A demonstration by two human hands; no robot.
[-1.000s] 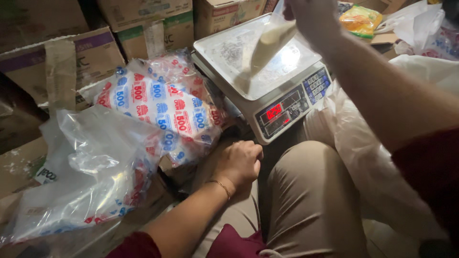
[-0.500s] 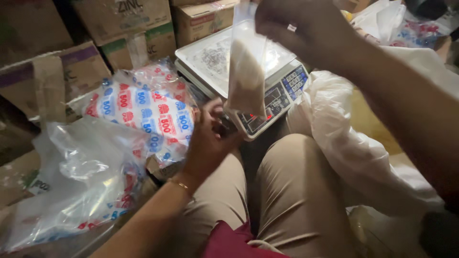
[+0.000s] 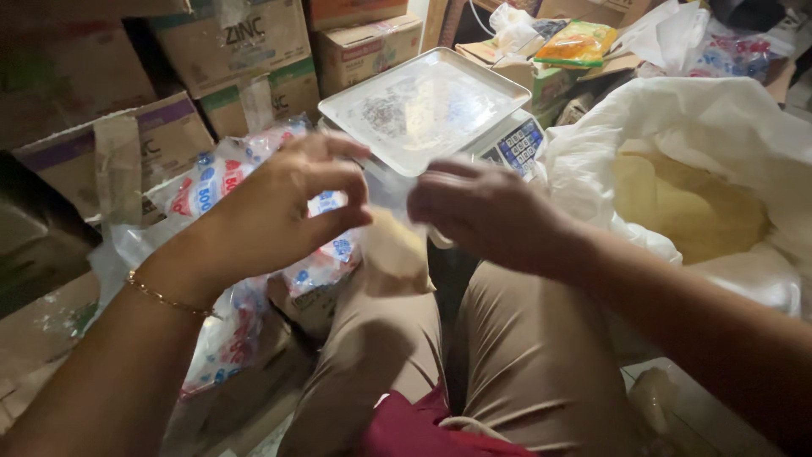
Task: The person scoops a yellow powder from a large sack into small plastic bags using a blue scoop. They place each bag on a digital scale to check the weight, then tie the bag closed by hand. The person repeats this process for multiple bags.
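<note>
A large white sack (image 3: 719,118) at the right stood open on pale yellow powder (image 3: 689,207), and the tray of the digital scale (image 3: 423,106) held only scattered grains. Above the lap, the left hand (image 3: 271,211) and right hand (image 3: 486,211) each pinched the top of a small clear bag (image 3: 393,245), its bottom bulging with the same yellowish powder.

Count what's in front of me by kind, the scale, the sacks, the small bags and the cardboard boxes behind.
Digital scale with white tray: 1
Large white sack of yellow powder: 1
Small clear filled bag, held by left hand and right hand: 1
Brown cardboard boxes, clearly seen: 4
Total: 7
</note>
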